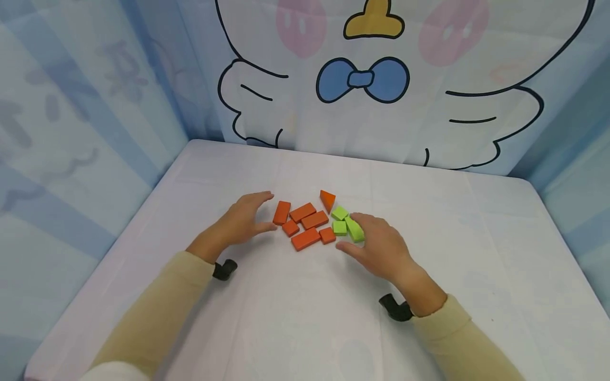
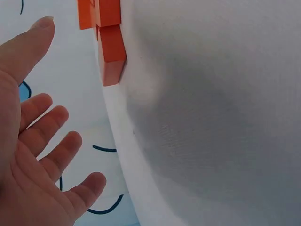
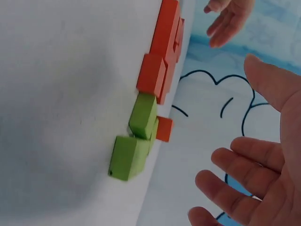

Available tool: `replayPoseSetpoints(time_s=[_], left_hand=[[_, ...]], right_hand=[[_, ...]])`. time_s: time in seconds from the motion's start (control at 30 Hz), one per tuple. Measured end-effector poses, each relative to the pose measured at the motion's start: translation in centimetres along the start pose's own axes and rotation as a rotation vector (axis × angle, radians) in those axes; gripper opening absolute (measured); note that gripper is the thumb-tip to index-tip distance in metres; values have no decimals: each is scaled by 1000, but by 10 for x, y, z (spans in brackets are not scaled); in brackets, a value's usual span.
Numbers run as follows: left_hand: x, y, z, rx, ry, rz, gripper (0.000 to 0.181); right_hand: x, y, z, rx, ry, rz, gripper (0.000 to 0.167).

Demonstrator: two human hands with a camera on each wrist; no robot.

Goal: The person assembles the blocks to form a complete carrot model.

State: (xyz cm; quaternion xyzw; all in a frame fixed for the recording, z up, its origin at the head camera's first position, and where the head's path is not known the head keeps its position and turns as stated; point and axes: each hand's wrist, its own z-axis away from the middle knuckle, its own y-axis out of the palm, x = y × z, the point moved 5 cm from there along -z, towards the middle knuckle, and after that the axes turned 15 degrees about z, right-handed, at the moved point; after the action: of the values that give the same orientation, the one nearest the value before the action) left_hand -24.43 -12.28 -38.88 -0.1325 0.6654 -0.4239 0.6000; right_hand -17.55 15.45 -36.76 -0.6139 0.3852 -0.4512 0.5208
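Hands [image 1: 240,219] [image 1: 383,247] flank orange blocks [image 1: 305,239] and green blocks [image 1: 340,228]; printed bow [image 1: 360,79] behind.

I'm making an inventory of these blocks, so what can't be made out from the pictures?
- Head view: part of the green block nearest the right hand, covered by that hand.
- Left wrist view: the uppermost orange block, cut off by the top edge.
- Right wrist view: the left side of the orange piece beyond the green blocks, hidden behind them.
- Right wrist view: what the dark spot is, too small to tell.
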Motion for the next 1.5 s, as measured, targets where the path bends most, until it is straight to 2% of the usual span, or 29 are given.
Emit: replayPoseSetpoints(time_s=[0.17, 0.37, 0.63, 0.77, 0.97, 1.27, 1.5], left_hand=[[4, 3, -10, 13, -41, 51, 73], [8, 7, -24, 40, -65, 106, 67], [10, 16, -34, 105, -72, 114, 56], [10, 19, -35, 118, -75, 110, 52], [12, 17, -35, 107, -92, 102, 52], [14, 17, -35, 157, -59, 88, 56], [14, 12, -34, 146, -29, 94, 62]], right_hand=[[22, 14, -11, 64, -62, -83, 68], [38, 30, -25, 112, -133, -103, 63], [45, 45, -34, 172, -110, -56, 64], [47, 45, -36, 188, -110, -57, 62], [53, 45, -38, 181, -153, -64, 58], [73, 47, -39, 147, -202, -53, 56], [82, 50, -42, 146, -173, -4, 56]])
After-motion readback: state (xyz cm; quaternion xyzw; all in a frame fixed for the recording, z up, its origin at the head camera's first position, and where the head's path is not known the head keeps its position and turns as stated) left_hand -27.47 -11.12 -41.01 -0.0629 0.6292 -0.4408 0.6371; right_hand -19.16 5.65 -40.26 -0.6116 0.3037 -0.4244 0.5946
